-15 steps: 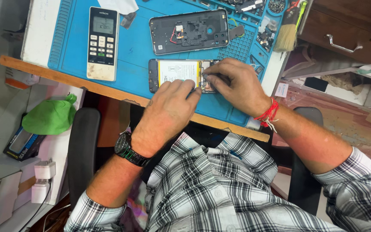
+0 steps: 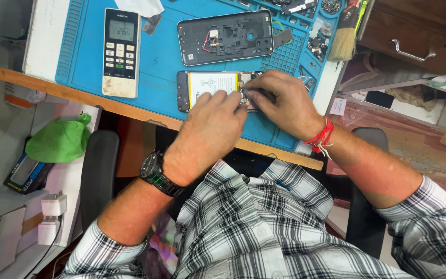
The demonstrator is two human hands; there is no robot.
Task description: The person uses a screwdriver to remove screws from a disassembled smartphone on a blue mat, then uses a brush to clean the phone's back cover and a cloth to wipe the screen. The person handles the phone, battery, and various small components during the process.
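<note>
Wood-edged, the bench (image 2: 130,111) carries a blue work mat (image 2: 161,62), seen from above past a checked shirt (image 2: 254,227). Nearest, the left hand (image 2: 205,137), a dark watch (image 2: 156,173) on its wrist, lies palm down with its fingers (image 2: 228,101) stretched flat and pressing on the opened phone (image 2: 210,88), gripping nothing. Just beside it, the right hand (image 2: 285,106), with a red thread (image 2: 321,137) at the wrist, has its fingers curled close together over the phone's right end; whether they pinch a small part or tool I cannot tell. That phone lies face down near the mat's front edge, its pale battery showing. Beyond it rests a separate dark phone back frame (image 2: 225,37). To the left lies a white remote control (image 2: 121,51), and a brush (image 2: 344,39) sits at the mat's far right.
</note>
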